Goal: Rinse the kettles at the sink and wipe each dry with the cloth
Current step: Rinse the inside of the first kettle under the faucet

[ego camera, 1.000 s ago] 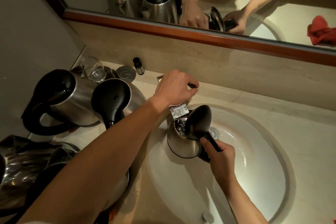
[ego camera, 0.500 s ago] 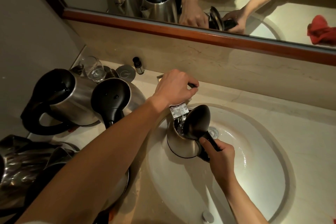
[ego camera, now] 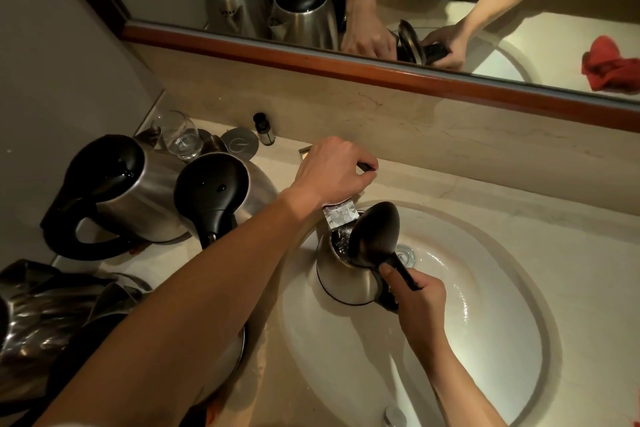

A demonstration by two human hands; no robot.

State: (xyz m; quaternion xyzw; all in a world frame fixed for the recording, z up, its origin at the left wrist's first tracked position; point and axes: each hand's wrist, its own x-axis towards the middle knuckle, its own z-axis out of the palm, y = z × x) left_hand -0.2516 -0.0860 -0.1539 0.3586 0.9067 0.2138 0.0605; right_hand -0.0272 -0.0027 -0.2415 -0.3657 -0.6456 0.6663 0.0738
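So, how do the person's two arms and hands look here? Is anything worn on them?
Both forearms are bare up to the frame edge: no sleeve is visible. The left hand and the right hand wear no gloves. I see no watch, bracelet or ring on the visible sides. In the mirror, the person wears a dark top with pale print.

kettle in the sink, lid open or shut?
Open. The black lid is flipped up off the kettle, exposing its mouth under the tap spout; the right hand grips the handle.
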